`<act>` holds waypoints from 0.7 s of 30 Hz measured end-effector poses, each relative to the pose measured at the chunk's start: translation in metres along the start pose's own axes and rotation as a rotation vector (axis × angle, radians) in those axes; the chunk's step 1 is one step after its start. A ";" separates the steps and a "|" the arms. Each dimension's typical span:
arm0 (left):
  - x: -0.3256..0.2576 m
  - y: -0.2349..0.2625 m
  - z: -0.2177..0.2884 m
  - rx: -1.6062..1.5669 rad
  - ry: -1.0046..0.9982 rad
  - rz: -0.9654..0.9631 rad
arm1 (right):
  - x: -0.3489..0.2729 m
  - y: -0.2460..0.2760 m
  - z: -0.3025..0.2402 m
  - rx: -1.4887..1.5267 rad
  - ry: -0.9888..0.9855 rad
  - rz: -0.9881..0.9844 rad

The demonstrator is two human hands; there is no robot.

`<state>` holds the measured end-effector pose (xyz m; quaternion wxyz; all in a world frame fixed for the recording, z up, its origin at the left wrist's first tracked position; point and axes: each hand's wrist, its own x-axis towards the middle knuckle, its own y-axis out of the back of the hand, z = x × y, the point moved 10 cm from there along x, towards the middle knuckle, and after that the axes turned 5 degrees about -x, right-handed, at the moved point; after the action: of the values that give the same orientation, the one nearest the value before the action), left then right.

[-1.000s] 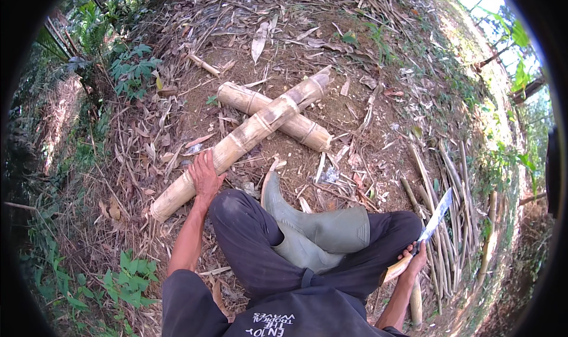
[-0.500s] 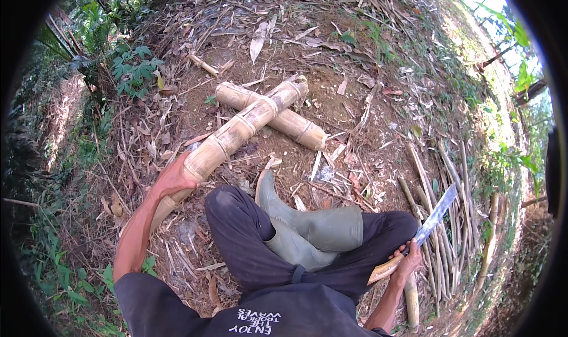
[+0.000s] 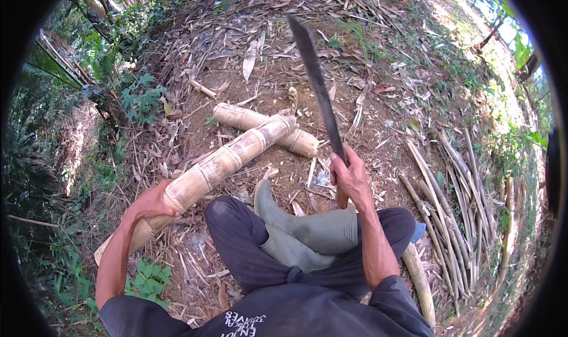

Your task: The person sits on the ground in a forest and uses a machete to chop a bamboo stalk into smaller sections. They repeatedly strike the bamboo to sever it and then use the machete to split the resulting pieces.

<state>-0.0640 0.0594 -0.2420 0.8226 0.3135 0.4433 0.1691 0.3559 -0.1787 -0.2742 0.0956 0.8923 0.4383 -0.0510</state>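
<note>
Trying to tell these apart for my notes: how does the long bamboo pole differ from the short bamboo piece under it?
The long bamboo pole has more visible segments; the short bamboo piece has fewer. The pole is held by the left hand and props on the short piece, which lies flat on the ground, untouched by either hand. They cross each other. Both are pale, dry bamboo with ringed nodes.

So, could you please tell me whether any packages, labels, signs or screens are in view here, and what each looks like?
No packages, signs or screens show.
Printed lettering: the only label-like mark, pale letters on the person's dark shirt at the bottom edge of the picture, upside down in this view.
Bamboo pole, held by the left hand: plain, no marking.
Machete, raised in the right hand: dark plain blade.
</note>
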 end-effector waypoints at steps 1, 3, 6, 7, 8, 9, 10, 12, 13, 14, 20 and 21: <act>0.001 -0.001 0.003 0.011 -0.004 -0.006 | 0.010 -0.006 0.014 -0.232 0.081 0.037; 0.013 -0.009 0.006 0.027 -0.015 -0.027 | 0.030 -0.018 0.058 -0.586 0.010 0.007; 0.006 -0.017 0.009 -0.066 -0.010 -0.075 | 0.032 -0.041 0.069 -0.704 0.087 -0.011; 0.003 -0.018 0.010 -0.068 -0.001 -0.075 | 0.034 -0.044 0.067 -0.691 0.139 -0.001; 0.001 -0.017 0.014 -0.070 0.007 -0.076 | 0.036 -0.044 0.063 -0.678 0.189 0.010; -0.001 -0.021 0.019 -0.068 0.018 -0.088 | 0.035 -0.045 0.061 -0.662 0.228 0.022; -0.002 -0.029 0.022 -0.079 0.023 -0.092 | 0.037 -0.044 0.060 -0.653 0.291 0.052; -0.008 -0.035 0.032 -0.094 0.022 -0.074 | 0.040 -0.044 0.051 -0.622 0.323 0.057; -0.012 -0.036 0.036 -0.080 0.001 -0.046 | 0.041 -0.044 0.056 -0.622 0.300 0.054; -0.014 -0.036 0.041 -0.077 0.015 -0.036 | 0.044 -0.042 0.059 -0.624 0.283 0.052; -0.026 -0.022 0.064 0.011 0.095 -0.027 | 0.045 -0.034 0.080 -0.683 0.202 0.030; -0.028 -0.017 0.075 0.028 0.099 -0.029 | 0.043 -0.031 0.084 -0.668 0.247 0.066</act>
<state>-0.0166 0.0036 -0.2056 0.7977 0.3095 0.4902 0.1661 0.3571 -0.1452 -0.3680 0.3298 0.8249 0.4100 0.2064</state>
